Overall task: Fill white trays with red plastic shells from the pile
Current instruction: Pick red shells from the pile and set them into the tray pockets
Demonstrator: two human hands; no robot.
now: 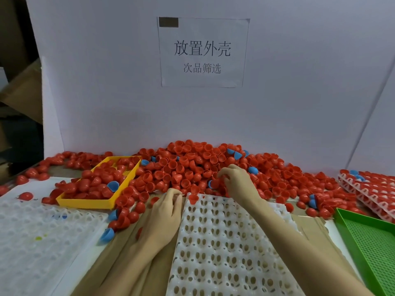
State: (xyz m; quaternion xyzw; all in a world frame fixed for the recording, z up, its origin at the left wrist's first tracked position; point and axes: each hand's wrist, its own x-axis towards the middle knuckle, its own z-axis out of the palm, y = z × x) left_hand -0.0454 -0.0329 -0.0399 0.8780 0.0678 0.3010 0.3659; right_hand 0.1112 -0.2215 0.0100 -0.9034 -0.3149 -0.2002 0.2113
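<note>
The white tray (224,253), a moulded sheet of oval cups in a regular grid, is lying nearest the camera, its long axis running away from the viewer toward the pile (188,167) and tilting slightly right at the far end. One red shell (193,198) is sitting in a cup at its far left corner, open side up; the other cups are showing bare. The pile is spreading across the far table edge against a white board (106,82): glossy red half-shells too many to count, with about a dozen blue ones (252,170) scattered among them. One yellow basket (96,201) at left is holding more shells; one green perforated basket (372,246) is lying at right. A second white tray (32,242) is resting at left, and filled trays (367,189) are stacking at far right. The left hand (164,212) is curling its fingers beside the tray's far left corner; its hold cannot be told. The right hand (237,182) is pinching at shells in the pile's near edge.
</note>
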